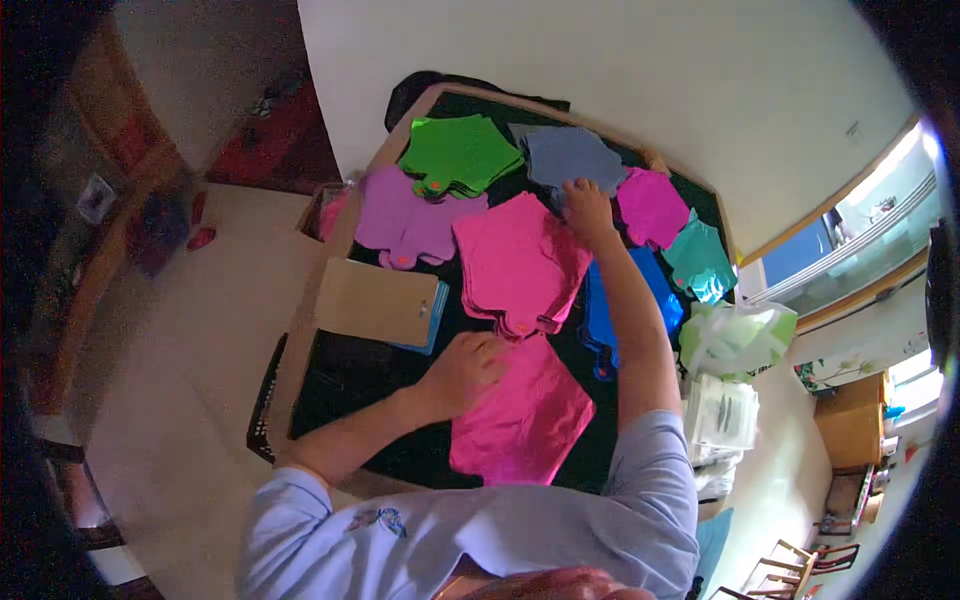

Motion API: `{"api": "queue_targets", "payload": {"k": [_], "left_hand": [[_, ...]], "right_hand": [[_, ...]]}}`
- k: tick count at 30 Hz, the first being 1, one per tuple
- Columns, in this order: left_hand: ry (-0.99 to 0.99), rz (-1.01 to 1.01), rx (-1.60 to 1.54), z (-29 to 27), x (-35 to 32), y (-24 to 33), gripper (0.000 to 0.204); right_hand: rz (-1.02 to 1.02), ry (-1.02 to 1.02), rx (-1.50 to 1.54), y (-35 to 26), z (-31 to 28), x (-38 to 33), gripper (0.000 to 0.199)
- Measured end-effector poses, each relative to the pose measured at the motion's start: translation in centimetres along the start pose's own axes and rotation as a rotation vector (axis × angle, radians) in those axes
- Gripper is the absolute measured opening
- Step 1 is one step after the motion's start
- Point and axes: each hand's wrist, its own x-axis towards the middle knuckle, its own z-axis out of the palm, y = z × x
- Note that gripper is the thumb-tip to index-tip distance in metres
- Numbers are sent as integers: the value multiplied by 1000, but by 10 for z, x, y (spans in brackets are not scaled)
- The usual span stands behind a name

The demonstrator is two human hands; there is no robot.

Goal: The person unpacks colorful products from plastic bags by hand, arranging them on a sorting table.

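A single shiny pink foil piece (525, 415), like a flat deflated balloon, lies closest to me. My left hand (467, 372) is at its upper left edge, fingers curled; whatever they may hold is hidden. Just beyond is a stack of similar pink foil pieces (522, 262), with layered edges and a small orange dot near its narrow tab. My right arm reaches past this stack. The right hand (588, 208) rests with fingers stretched out over the near edge of a grey-blue foil stack (573, 158), beside the pink stack's far right corner.
Around them on the dark tabletop (345, 370) lie green (460, 152), lilac (412, 220), magenta (652, 205), teal (702, 258) and blue foil stacks (650, 290). A brown cardboard sheet (378, 300) covers blue material at left. A plastic bag (738, 335) and clear containers (722, 418) stand right.
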Motion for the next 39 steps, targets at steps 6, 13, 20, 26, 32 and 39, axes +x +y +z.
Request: {"api": "queue_targets", "payload": {"k": [6,13,20,26,32,39], "left_hand": [[55,-61,-78,-1,-23,5,23],[90,-94,-116,5,-26,-1,21],[82,-103,-122,10,-32,-4,19],[82,-86,-167,12,-30,-5,19],[43,-95,-157,11,-31,-6,21],[-7,-50,-116,15,-31,-7,20]], "right_hand": [[-108,-93,13,-2,-19,4,52],[-141,-40,71,-16,-18,4,51],[-72,64,45,1,-1,24,30],[-103,29,15,30,24,30,24],[-166,146,132,16,29,26,24],[-148,155,-179,-2,42,33,11]]}}
